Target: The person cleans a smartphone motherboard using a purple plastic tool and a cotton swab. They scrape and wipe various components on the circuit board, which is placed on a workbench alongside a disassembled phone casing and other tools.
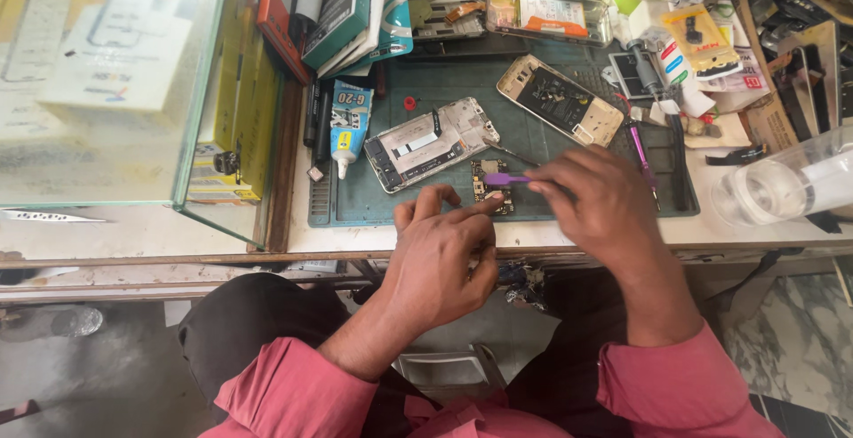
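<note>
The desk (pixel 764 229) runs across the upper half of the view, cluttered along its far edge with boxes, packets and tools, and a glass case (pixel 115 83) stands on its left end. A dark green work mat (pixel 444 78) covers the middle of the desk. On the mat lie two opened phones: a silver phone frame (pixel 428 143) near the mat's left side and a gold phone frame (pixel 560 99) further back toward the right. A glue tube (pixel 348 127) lies at the mat's left edge, and a clear plastic cup (pixel 777 191) sits at the desk's right end.

Near the mat's front edge lies a small circuit board (pixel 490 180). The left hand (pixel 440 256) reaches in from the desk's front edge, its fingers (pixel 475 207) extended and pressing on the board's front-left corner, grasping nothing. The right hand (pixel 595 200) comes from the right, its fingers (pixel 544 180) pinched around a purple tool (pixel 508 179), whose tip lies over the board, just beside the left fingertips.
</note>
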